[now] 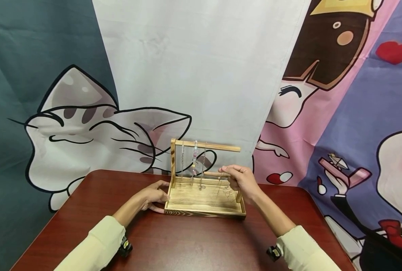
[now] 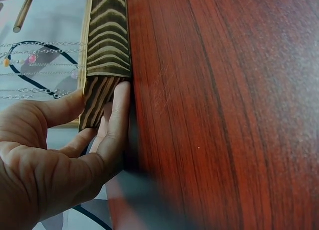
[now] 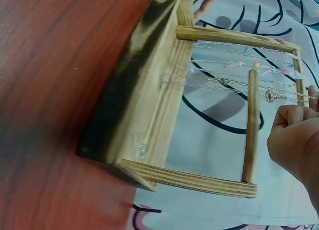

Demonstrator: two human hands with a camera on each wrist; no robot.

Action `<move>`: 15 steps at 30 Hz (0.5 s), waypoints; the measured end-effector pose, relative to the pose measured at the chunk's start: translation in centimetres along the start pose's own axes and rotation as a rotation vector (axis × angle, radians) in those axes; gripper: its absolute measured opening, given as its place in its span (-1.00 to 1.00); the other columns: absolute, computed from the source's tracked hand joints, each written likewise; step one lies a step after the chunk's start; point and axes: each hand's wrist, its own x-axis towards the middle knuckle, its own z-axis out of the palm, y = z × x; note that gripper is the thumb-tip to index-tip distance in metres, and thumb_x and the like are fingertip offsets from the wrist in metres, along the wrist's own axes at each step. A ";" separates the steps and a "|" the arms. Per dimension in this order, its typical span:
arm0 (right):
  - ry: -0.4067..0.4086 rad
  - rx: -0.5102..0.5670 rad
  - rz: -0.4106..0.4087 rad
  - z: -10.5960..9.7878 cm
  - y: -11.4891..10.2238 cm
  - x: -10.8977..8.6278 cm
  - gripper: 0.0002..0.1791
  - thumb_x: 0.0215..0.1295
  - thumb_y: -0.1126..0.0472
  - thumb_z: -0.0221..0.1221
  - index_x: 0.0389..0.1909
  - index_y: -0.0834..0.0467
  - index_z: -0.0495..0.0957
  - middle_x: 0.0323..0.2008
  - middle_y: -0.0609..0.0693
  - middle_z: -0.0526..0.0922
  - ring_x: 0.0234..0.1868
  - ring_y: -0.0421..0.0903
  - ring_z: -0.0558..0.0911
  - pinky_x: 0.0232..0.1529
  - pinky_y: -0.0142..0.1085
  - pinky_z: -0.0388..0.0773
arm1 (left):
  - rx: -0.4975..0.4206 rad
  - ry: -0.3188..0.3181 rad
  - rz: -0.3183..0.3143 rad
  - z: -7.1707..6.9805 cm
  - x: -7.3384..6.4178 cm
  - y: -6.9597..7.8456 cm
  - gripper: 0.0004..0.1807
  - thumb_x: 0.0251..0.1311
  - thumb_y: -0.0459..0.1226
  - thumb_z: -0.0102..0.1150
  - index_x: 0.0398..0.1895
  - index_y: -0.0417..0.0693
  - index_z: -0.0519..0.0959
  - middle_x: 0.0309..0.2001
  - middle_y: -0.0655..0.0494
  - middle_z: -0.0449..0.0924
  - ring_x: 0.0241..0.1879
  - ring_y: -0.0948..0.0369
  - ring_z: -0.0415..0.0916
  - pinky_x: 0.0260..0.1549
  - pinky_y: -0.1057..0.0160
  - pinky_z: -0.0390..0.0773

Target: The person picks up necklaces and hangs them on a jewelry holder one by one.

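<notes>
A wooden jewelry stand [image 1: 201, 212] with a shallow tray base and two rods stands on the table. My left hand [image 1: 153, 195] grips the tray's left end; in the left wrist view the thumb [image 2: 67, 108] lies at the rim, with fingers around the corner. My right hand [image 1: 243, 182] is raised beside the lower rod [image 3: 250, 125], near its free end, fingers curled. From it a thin silver necklace [image 1: 218, 184] hangs over the tray, its round pendant [image 3: 270, 95] close to the fingers. Several necklaces, one with coloured beads [image 1: 194, 154], hang on the upper rod [image 1: 218, 146].
The red-brown wooden table [image 1: 194, 244] spreads in front of and beside the stand. Behind it hangs a cartoon-printed cloth [image 1: 201, 67]. A fine chain [image 3: 140, 146] lies at the tray's right end. Each forearm wears a small black wrist device [image 1: 124, 246].
</notes>
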 end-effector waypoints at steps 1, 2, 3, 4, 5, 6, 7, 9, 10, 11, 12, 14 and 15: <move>-0.004 0.004 -0.006 0.0 -0.3 0.0 -0.79 0.63 0.15 0.30 -0.19 -0.05 0.89 -0.68 -0.23 0.39 -0.67 -0.32 0.20 -0.59 -0.47 0.13 | -0.002 0.003 -0.004 0.0 0.0 0.0 -0.15 0.40 -0.53 0.22 0.72 -0.16 0.17 0.14 -0.31 0.63 0.10 -0.07 0.75 -0.15 -0.14 0.95; -0.009 0.009 -0.015 -0.1 -0.7 0.0 -0.80 0.64 0.15 0.30 -0.18 -0.03 0.89 -0.66 -0.24 0.45 -0.68 -0.32 0.20 -0.59 -0.46 0.13 | 0.000 0.003 -0.004 0.0 0.0 0.0 -0.15 0.40 -0.53 0.23 0.72 -0.16 0.17 0.15 -0.31 0.63 0.10 -0.06 0.75 -0.15 -0.13 0.95; -0.012 0.011 -0.024 -0.1 -1.0 0.0 -0.79 0.64 0.15 0.29 -0.18 -0.01 0.89 -0.67 -0.24 0.46 -0.68 -0.32 0.20 -0.60 -0.46 0.12 | 0.006 0.000 -0.002 0.0 0.0 0.0 -0.15 0.40 -0.53 0.23 0.72 -0.16 0.17 0.16 -0.32 0.63 0.11 -0.06 0.74 -0.16 -0.13 0.95; -0.013 0.013 -0.034 -0.1 -1.3 0.0 -0.79 0.64 0.16 0.29 -0.17 0.01 0.89 -0.63 -0.24 0.53 -0.69 -0.33 0.21 -0.61 -0.45 0.12 | 0.005 0.002 -0.002 0.0 0.0 0.0 -0.15 0.40 -0.53 0.23 0.72 -0.15 0.17 0.17 -0.33 0.63 0.11 -0.06 0.75 -0.16 -0.13 0.95; -0.013 0.014 -0.046 -0.2 -1.7 0.0 -0.79 0.65 0.18 0.28 -0.16 0.03 0.89 -0.63 -0.24 0.55 -0.70 -0.33 0.21 -0.61 -0.43 0.10 | 0.003 0.004 -0.002 0.0 0.0 0.0 -0.15 0.40 -0.53 0.23 0.72 -0.15 0.17 0.17 -0.33 0.63 0.10 -0.06 0.75 -0.16 -0.13 0.95; -0.018 0.015 -0.058 -0.3 -2.0 0.0 -0.78 0.65 0.19 0.27 -0.16 0.03 0.88 -0.58 -0.24 0.62 -0.70 -0.33 0.21 -0.61 -0.42 0.09 | 0.003 0.005 -0.002 0.0 0.0 0.0 -0.15 0.40 -0.53 0.23 0.72 -0.15 0.18 0.17 -0.33 0.63 0.10 -0.06 0.75 -0.16 -0.13 0.95; -0.020 0.016 -0.067 -0.3 -2.4 0.1 -0.77 0.66 0.20 0.26 -0.16 0.03 0.88 -0.51 -0.24 0.68 -0.70 -0.33 0.22 -0.61 -0.40 0.09 | 0.006 0.004 0.000 0.0 0.0 0.1 -0.15 0.40 -0.53 0.23 0.72 -0.16 0.18 0.18 -0.34 0.63 0.10 -0.05 0.75 -0.16 -0.13 0.95; -0.018 0.017 -0.083 -0.4 -3.1 0.1 -0.75 0.67 0.21 0.24 -0.17 0.00 0.89 -0.52 -0.24 0.68 -0.70 -0.34 0.22 -0.60 -0.37 0.05 | 0.007 0.004 0.004 0.0 0.0 0.0 -0.15 0.39 -0.53 0.23 0.71 -0.16 0.18 0.18 -0.35 0.63 0.09 -0.05 0.75 -0.15 -0.14 0.95; -0.021 0.022 -0.089 -0.5 -3.4 0.2 -0.73 0.68 0.22 0.23 -0.18 -0.02 0.89 -0.52 -0.24 0.68 -0.70 -0.34 0.22 -0.59 -0.35 0.04 | 0.004 0.005 0.004 0.0 0.0 0.0 -0.15 0.39 -0.53 0.23 0.71 -0.16 0.18 0.17 -0.35 0.63 0.09 -0.05 0.75 -0.15 -0.14 0.95; -0.022 0.028 -0.093 -0.5 -3.7 0.2 -0.72 0.69 0.22 0.22 -0.18 -0.04 0.89 -0.57 -0.25 0.63 -0.70 -0.34 0.22 -0.58 -0.33 0.02 | 0.004 0.005 0.005 0.0 0.0 0.0 -0.15 0.38 -0.53 0.23 0.71 -0.16 0.18 0.17 -0.35 0.63 0.09 -0.05 0.75 -0.15 -0.14 0.95; -0.022 0.030 -0.098 -0.6 -4.1 0.3 -0.70 0.69 0.22 0.21 -0.20 -0.07 0.89 -0.52 -0.25 0.68 -0.70 -0.35 0.21 -0.58 -0.35 0.03 | 0.004 0.005 0.006 0.0 0.0 0.0 -0.15 0.38 -0.53 0.23 0.71 -0.16 0.18 0.18 -0.35 0.63 0.10 -0.05 0.75 -0.15 -0.14 0.95; -0.015 0.035 -0.105 -0.7 -4.7 0.4 -0.68 0.70 0.22 0.21 -0.21 -0.08 0.89 -0.64 -0.28 0.55 -0.71 -0.36 0.21 -0.59 -0.37 0.01 | 0.003 0.004 0.008 0.0 0.0 0.0 -0.15 0.38 -0.53 0.23 0.71 -0.16 0.18 0.17 -0.35 0.63 0.10 -0.06 0.75 -0.16 -0.14 0.95; -0.014 0.040 -0.107 -0.8 -5.0 0.4 -0.68 0.70 0.22 0.20 -0.21 -0.09 0.89 -0.67 -0.28 0.49 -0.71 -0.36 0.20 -0.59 -0.37 0.00 | 0.003 0.003 0.008 0.0 0.0 -0.1 -0.15 0.39 -0.52 0.23 0.71 -0.16 0.18 0.17 -0.35 0.64 0.10 -0.06 0.75 -0.16 -0.14 0.95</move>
